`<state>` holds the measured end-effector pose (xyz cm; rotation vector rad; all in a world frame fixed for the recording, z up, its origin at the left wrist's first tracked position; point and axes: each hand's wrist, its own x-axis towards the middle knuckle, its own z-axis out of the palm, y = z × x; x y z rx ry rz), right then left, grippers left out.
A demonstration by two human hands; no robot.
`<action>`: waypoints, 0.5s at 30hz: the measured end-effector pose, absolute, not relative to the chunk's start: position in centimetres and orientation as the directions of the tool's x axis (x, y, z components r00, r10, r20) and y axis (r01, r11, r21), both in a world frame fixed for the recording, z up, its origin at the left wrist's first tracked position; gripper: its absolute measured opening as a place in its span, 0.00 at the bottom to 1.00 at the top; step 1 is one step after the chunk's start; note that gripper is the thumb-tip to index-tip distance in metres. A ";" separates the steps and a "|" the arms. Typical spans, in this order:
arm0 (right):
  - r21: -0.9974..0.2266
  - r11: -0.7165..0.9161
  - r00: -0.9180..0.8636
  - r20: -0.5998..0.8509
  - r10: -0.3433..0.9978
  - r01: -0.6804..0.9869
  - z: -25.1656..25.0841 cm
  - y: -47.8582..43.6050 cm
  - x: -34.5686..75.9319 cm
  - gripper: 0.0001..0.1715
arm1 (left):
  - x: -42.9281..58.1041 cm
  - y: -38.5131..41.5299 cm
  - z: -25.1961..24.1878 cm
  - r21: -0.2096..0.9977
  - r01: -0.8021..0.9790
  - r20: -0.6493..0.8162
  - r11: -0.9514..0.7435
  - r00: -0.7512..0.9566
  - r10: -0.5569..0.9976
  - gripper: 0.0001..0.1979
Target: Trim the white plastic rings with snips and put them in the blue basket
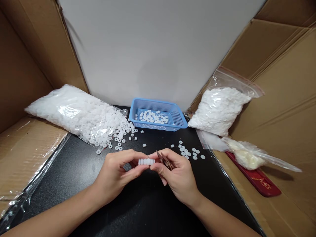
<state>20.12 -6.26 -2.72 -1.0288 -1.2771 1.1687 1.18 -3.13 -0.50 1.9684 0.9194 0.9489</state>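
A short row of white plastic rings point(146, 161), pressed face to face, lies across the gap between my hands above the black tabletop. Thumb and fingers of my left hand point(120, 169) are closed around it from the left. At its right end, my right hand point(174, 169) pinches with thumb and forefinger. Pointed brownish metal blades point(165, 160), of a kind I cannot make out, stick up from the right hand's grip. Beyond the hands stands a blue perforated basket point(183, 123) with loose white rings inside point(153, 117).
At left, a clear bag of white rings point(66, 108) spills onto the black table point(148, 204). More loose rings point(185, 151) lie at right. A zip bag of white pieces point(222, 108), a yellowish bag point(247, 156) and a red case point(261, 184) sit by the cardboard point(291, 108).
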 end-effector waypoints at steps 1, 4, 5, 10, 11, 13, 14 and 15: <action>-0.987 0.157 -0.058 0.159 0.986 -0.038 -2.7 -6.3 20.1 0.15 | 1.1 -3.1 -0.6 0.839 0.274 0.312 -0.471 0.468 0.827 0.07; -0.973 0.220 -0.040 0.218 0.975 0.071 -2.5 -6.4 20.1 0.11 | 1.0 -3.0 -0.7 0.818 0.259 0.358 -0.514 0.470 0.807 0.08; -0.966 0.239 -0.034 0.237 0.971 0.103 -2.4 -6.4 20.1 0.10 | 0.9 -3.0 -0.8 0.814 0.257 0.365 -0.521 0.471 0.803 0.08; -0.967 0.239 -0.022 0.237 0.971 0.091 -2.1 -6.3 19.8 0.08 | 1.0 -3.3 -0.9 0.823 0.257 0.356 -0.507 0.462 0.812 0.08; -0.973 0.220 -0.016 0.220 0.975 0.061 -2.0 -6.2 19.8 0.09 | 1.0 -3.4 -0.7 0.829 0.265 0.345 -0.493 0.453 0.822 0.08; -0.985 0.171 -0.003 0.171 0.985 0.003 -1.8 -6.0 20.0 0.11 | 1.0 -3.2 -0.1 0.829 0.302 0.325 -0.471 0.425 0.845 0.07; -0.989 0.148 0.000 0.148 0.989 -0.018 -1.7 -5.9 20.2 0.12 | 1.1 -2.9 0.3 0.820 0.331 0.323 -0.467 0.406 0.855 0.07; -0.991 0.128 0.001 0.128 0.992 -0.034 -1.5 -5.8 20.3 0.13 | 1.2 -2.3 0.7 0.804 0.360 0.331 -0.473 0.390 0.859 0.07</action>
